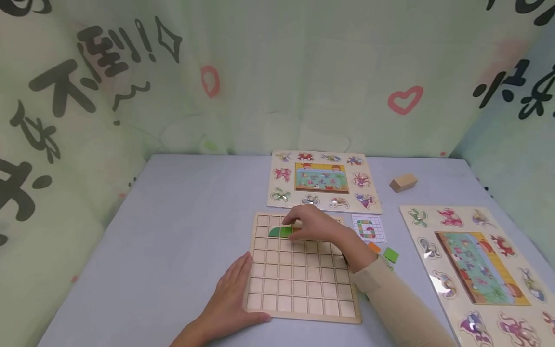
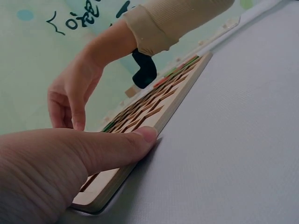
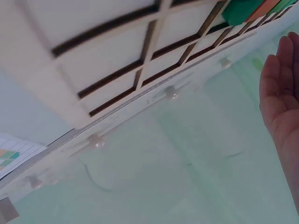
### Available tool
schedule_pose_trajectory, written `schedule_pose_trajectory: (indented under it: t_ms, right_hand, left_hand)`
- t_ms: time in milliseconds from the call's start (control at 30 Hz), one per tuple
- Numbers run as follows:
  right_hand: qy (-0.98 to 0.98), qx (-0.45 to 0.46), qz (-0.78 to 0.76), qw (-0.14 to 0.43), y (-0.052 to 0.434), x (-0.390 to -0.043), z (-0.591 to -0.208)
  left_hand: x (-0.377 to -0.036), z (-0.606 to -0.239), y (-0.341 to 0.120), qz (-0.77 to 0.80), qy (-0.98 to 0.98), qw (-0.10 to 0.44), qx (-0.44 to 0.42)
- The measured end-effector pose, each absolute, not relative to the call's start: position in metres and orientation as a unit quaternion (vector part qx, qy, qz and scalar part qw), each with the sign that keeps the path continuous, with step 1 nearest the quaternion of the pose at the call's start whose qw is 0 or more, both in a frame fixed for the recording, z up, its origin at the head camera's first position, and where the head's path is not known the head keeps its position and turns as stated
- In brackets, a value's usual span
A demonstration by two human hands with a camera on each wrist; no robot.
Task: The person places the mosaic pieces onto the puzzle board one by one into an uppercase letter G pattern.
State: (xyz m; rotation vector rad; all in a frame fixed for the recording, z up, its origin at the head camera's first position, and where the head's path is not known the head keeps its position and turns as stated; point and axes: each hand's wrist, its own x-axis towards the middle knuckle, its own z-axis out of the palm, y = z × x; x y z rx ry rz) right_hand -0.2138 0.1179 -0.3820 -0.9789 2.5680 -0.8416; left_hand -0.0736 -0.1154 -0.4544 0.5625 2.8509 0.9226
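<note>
Fingers of the right hand [image 1: 314, 224] pinch green tiles [image 1: 279, 232] on the grid board [image 1: 303, 284]; left hand [image 1: 231, 294] rests flat, spread.

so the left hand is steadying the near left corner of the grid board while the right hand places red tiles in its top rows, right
Not quite: the tiles under the right hand are green, as the head view shows. The rest holds: the left hand rests on the grid board at its near left corner.

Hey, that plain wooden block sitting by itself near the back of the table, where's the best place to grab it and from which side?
Come from above and pinch the wooden block across its two long side faces. It lies flat and alone on the table, so the sides are free.
</note>
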Motion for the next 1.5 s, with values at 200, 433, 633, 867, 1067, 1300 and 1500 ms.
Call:
schedule_pose_trajectory:
  t_ms: [200, 433, 633, 867, 1067, 1300, 1500]
  right_hand:
    - [0.898, -0.291, -0.307, 0.117, 0.152, -0.201, -0.376]
    - [0.907, -0.237, -0.335, 0.095, 0.187, -0.190, -0.377]
    - [0.914, -0.196, -0.343, 0.092, 0.213, -0.178, -0.379]
    - [0.926, -0.131, -0.346, 0.071, 0.251, -0.154, -0.378]
    - [0.934, -0.074, -0.342, 0.076, 0.271, -0.141, -0.384]
    - [0.946, -0.031, -0.318, 0.063, 0.287, -0.132, -0.389]
    - [0.953, 0.032, -0.284, 0.098, 0.291, -0.129, -0.391]
  left_hand:
    - [-0.074, -0.455, -0.115, 0.301, 0.935, 0.046, 0.182]
    - [-0.072, -0.454, -0.115, 0.302, 0.936, 0.048, 0.176]
    - [-0.071, -0.455, -0.115, 0.299, 0.937, 0.054, 0.172]
    - [-0.071, -0.455, -0.114, 0.303, 0.936, 0.056, 0.172]
    - [-0.070, -0.452, -0.113, 0.304, 0.935, 0.054, 0.174]
    - [-0.072, -0.451, -0.114, 0.300, 0.936, 0.056, 0.173]
    - [-0.073, -0.452, -0.114, 0.299, 0.937, 0.058, 0.173]
